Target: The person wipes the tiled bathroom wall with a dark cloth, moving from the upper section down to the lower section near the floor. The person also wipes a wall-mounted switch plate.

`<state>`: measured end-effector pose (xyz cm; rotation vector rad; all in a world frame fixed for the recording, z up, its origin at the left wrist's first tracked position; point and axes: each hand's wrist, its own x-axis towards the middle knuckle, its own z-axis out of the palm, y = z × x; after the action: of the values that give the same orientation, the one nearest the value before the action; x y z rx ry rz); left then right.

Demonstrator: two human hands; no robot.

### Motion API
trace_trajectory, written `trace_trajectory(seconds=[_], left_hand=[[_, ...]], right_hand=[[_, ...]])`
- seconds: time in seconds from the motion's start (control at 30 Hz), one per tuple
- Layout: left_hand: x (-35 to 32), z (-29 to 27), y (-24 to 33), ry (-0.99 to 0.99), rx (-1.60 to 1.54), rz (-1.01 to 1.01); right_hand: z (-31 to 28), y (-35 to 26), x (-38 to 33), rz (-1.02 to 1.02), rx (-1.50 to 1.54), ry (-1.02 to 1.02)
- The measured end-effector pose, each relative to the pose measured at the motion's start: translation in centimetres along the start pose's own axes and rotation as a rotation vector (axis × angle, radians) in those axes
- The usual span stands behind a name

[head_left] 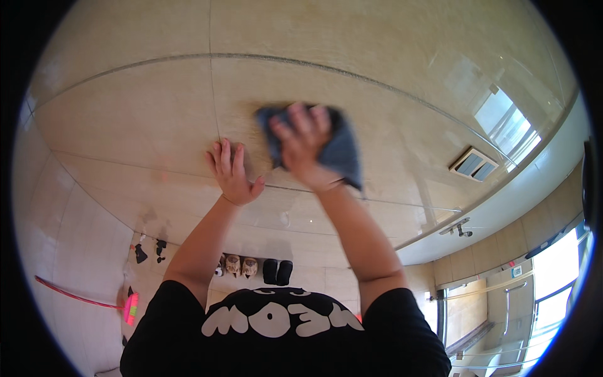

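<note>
A dark blue-grey cloth [342,147] lies spread against the glossy beige tiled wall [157,107]. My right hand [304,147] presses on it with the fingers spread over its upper part, slightly blurred. Lower and to the left, my left hand [233,173] rests on the bare tile beside a vertical joint. Its fingers are stretched out and nothing is in them. Both forearms reach up from the black sleeves of my printed shirt.
A double wall switch [474,164] sits at the right, above a metal handle [461,229]. Below, patterned shoes [240,266] and black slippers [277,271] stand on the floor. A broom with pink bristles [130,308] is at the lower left. A bright window [556,270] shows at right.
</note>
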<state>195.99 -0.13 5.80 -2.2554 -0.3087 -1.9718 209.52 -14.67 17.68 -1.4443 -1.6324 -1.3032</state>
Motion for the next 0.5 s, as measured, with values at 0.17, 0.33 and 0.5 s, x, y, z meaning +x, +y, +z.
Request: trace_trajectory(seconds=[0.17, 0.33, 0.5], left_hand=[[0.0, -0.3, -0.2, -0.031, 0.051, 0.023], [0.1, -0.2, 0.2, -0.042, 0.022, 0.023], [-0.3, -0.3, -0.3, -0.082, -0.03, 0.048]], right_hand=[[-6.7, 3.1, 1.6, 0.314, -0.511, -0.016], [-3.0, 1.1, -7.6, 0.614, -0.475, 0.083], [3.7, -7.8, -11.8, 0.49, -0.371, -0.151]])
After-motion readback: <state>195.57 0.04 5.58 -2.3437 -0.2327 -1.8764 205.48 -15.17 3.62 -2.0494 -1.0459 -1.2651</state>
